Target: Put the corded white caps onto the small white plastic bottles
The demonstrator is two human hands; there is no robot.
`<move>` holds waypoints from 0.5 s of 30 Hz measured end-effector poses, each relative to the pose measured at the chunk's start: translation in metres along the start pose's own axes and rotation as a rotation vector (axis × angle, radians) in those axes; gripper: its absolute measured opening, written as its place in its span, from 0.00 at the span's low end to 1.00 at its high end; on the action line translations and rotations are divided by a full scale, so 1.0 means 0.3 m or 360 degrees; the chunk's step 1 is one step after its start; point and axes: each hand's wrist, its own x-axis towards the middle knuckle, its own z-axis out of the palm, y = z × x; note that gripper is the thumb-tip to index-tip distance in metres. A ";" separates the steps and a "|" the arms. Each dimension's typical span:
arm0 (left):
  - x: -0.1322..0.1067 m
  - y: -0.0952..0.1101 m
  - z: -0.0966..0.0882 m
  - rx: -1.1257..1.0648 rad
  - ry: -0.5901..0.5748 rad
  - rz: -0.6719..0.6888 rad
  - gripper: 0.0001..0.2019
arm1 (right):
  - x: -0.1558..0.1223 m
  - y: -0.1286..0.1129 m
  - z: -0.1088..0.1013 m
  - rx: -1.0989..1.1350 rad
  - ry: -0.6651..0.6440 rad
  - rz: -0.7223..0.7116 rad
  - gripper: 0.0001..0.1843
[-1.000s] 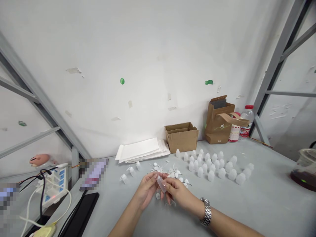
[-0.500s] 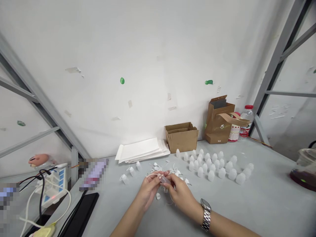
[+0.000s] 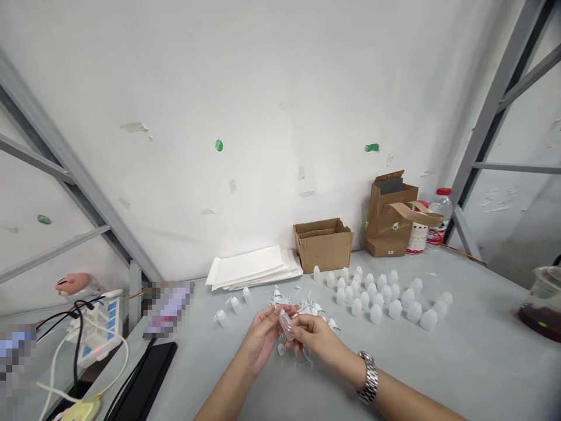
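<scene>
A small translucent plastic shell with a narrowed top (image 3: 286, 325) is held tilted between both hands over the table. My right hand (image 3: 313, 336) grips its side with thumb and fingers closed. The fingers of my left hand (image 3: 266, 333) are pinched at its upper end. A thin white cord (image 3: 308, 354) dangles below my right fingers. Just beneath the hands lies a small white cap (image 3: 281, 349). Behind them is a loose pile of white corded parts (image 3: 311, 305), partly hidden by my fingers.
Several frosted shells (image 3: 376, 314) stand in rows to the right; assembled pieces with white tops (image 3: 235, 305) stand at left. Behind are white envelopes (image 3: 249, 266), a cardboard box (image 3: 324, 251) and a paper bag (image 3: 390, 228). A black slab (image 3: 142, 383) and power strip (image 3: 103, 330) lie left.
The shell has turned from lying nearly sideways to more upright, narrow end up. My right hand has shifted slightly down; the left stays at the shell's top.
</scene>
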 end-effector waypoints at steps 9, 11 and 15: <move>-0.003 -0.005 0.031 0.0015 -0.0049 0.0001 0.12 | -0.028 0.055 -0.012 -0.1564 0.0520 -0.0775 0.07; -0.003 -0.007 0.035 0.0029 -0.0042 0.0014 0.13 | -0.030 0.058 -0.017 -0.1731 0.0499 -0.0949 0.09; 0.003 -0.016 0.035 -0.0021 -0.0006 -0.0008 0.13 | -0.025 0.036 -0.017 -0.1459 0.0470 -0.0695 0.07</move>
